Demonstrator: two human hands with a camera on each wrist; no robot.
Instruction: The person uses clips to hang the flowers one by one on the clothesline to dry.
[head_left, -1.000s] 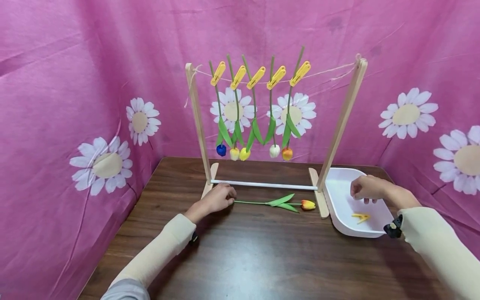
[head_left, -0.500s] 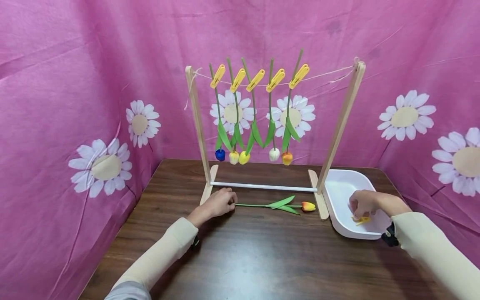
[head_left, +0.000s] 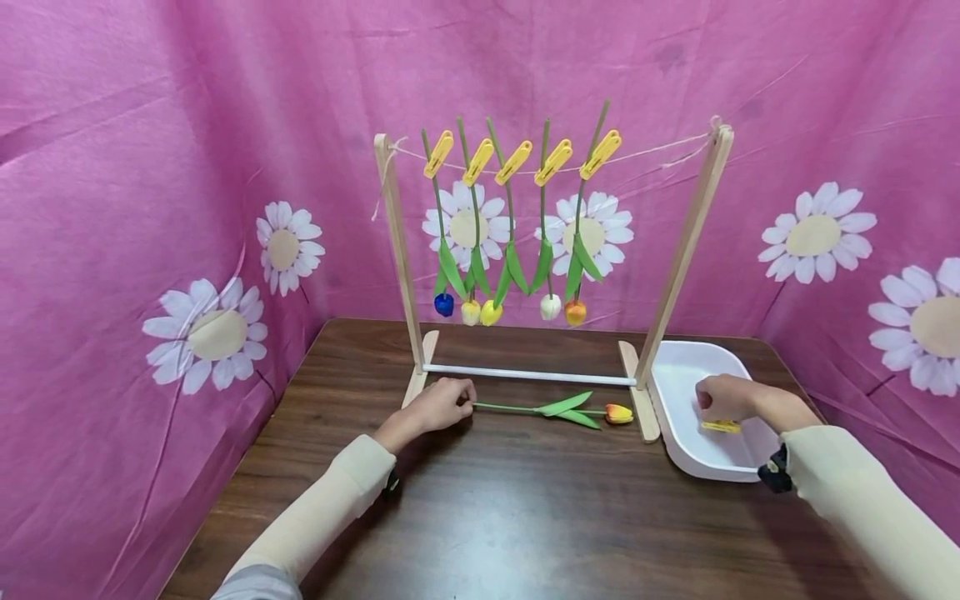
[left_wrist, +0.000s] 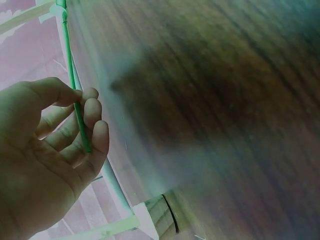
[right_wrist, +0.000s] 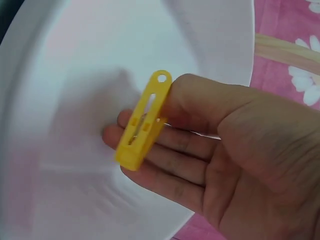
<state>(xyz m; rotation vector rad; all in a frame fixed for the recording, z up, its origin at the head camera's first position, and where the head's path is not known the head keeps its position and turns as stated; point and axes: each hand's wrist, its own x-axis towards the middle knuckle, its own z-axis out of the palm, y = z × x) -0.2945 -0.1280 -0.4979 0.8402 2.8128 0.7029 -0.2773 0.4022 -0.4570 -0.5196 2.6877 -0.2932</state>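
By its stem end, my left hand (head_left: 442, 403) pinches an artificial tulip (head_left: 618, 414) with a red and yellow bloom; the flower lies low over the table, bloom to the right. In the left wrist view the green stem (left_wrist: 70, 65) passes between thumb and curled fingers. Over the white tub (head_left: 675, 433), my right hand (head_left: 731, 397) holds a yellow clothespin (right_wrist: 142, 122) between thumb and fingers, seen clearly in the right wrist view. Several more tulips, such as a blue one (head_left: 444, 305), hang bloom-down from a string, each under a yellow clothespin (head_left: 438, 154).
The wooden stand has a left post (head_left: 397, 250) and a right post (head_left: 684, 250), joined low by a white rod (head_left: 525, 375). Its right foot (head_left: 643, 412) is beside the tub. A pink daisy-printed cloth (head_left: 480, 58) encloses the dark wooden table (head_left: 480, 517).
My right hand has reached down into the tub and picked up the clothespin lying there. The left hand stays at the tulip's stem end, nearly unmoved.
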